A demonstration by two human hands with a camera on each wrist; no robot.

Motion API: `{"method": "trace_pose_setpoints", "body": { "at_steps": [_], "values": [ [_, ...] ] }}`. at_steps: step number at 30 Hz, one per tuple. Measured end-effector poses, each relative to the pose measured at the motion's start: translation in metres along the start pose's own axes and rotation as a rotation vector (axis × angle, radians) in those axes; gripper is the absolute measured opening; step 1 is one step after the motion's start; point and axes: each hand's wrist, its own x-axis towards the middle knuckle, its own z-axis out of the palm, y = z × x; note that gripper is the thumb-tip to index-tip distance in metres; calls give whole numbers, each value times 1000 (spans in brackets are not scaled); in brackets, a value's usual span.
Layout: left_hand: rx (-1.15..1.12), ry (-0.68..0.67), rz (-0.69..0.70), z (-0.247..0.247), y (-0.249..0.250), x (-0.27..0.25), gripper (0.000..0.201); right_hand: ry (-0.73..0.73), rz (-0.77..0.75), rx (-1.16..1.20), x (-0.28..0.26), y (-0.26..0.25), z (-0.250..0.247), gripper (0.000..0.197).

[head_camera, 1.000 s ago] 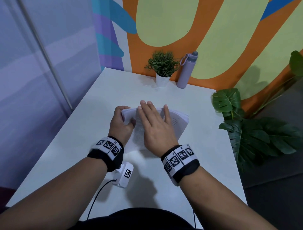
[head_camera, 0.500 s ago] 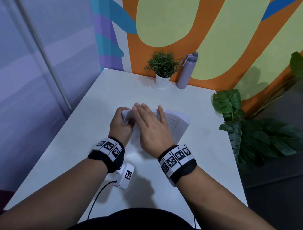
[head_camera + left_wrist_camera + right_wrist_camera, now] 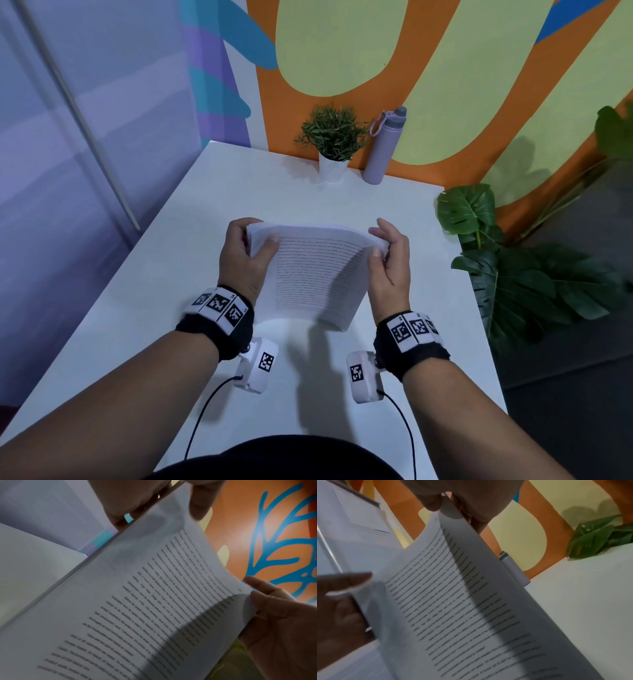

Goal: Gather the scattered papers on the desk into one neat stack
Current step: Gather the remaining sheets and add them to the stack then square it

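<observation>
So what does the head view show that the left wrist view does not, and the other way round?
Only the head view shows the white desk, the potted plant, the purple bottle and both wristbands. Only the left wrist view shows the printed lines close up, blurred, and a blue branch pattern on the orange wall. Both show the paper stack held lifted and bent, the left hand gripping one corner and the right hand the other.

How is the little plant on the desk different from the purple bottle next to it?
The plant is green and bushy with spiky leaves; the bottle is smooth, plain purple. The plant sits in a short white pot, while the bottle is tall and thin with a grey cap and a loop. Both stand at the desk's far edge by the wall, side by side.
</observation>
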Motion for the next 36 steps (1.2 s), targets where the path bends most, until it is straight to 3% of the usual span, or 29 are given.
{"method": "trace_pose_setpoints", "body": {
  "at_steps": [3,8,12,15,17,21,23,29,36],
  "values": [
    [-11,71,15,5,6,0,4,-15,-68,-54,-3,1,4,46],
    [77,110,44,7,6,0,23,21,-127,-151,1,6,5,48],
    [72,46,106,7,8,-4,15,-15,-263,-277,3,9,5,45],
    [108,-38,81,8,10,-5,14,-56,-257,-263,5,11,5,50],
    [98,-34,59,8,7,-5,31,-68,-178,-189,3,6,2,52],
    [52,-6,-87,3,-6,-5,53,-37,361,186,-3,-6,2,66],
    [68,-21,-155,3,-13,-5,53,-24,527,299,-3,-4,4,63],
    [-18,-9,-193,7,-17,-4,43,1,677,317,5,0,11,31],
    [17,-41,-241,5,-27,-6,48,39,737,366,3,5,12,28]
  ]
}}
